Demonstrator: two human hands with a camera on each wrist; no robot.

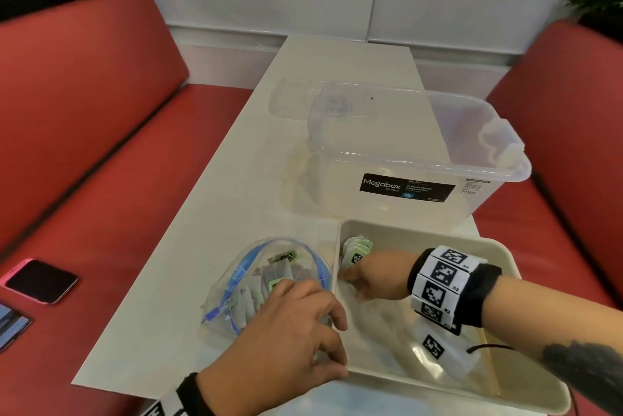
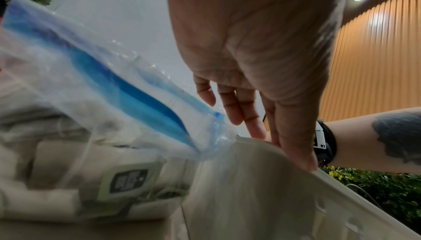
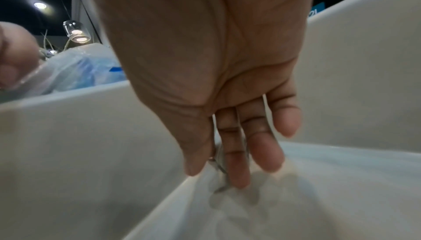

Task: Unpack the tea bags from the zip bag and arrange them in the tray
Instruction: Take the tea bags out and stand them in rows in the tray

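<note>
An open clear zip bag [image 1: 242,284] [image 2: 114,90] with a blue zipper lies on the white table, several tea bags [image 1: 269,275] [image 2: 127,180] inside it. To its right stands the cream tray [image 1: 421,230] [image 2: 341,186] [image 3: 68,135]. A few green-tagged tea bags [image 1: 357,249] stand in its far-left corner. My right hand [image 1: 354,281] [image 3: 216,177] reaches down into that corner, thumb and forefinger pinching a thin grey piece, apparently a tea bag seen edge-on. My left hand [image 1: 303,321] [image 2: 273,135] rests over the bag, straight fingers touching the tray's left rim.
A clear Megabox storage bin [image 1: 404,146] stands just behind the tray, its lid [image 1: 293,99] farther back. Clear plastic with a square marker [image 1: 435,348] lies in the tray. Two phones [image 1: 40,281] sit on the red bench at the left; another bench is at the right.
</note>
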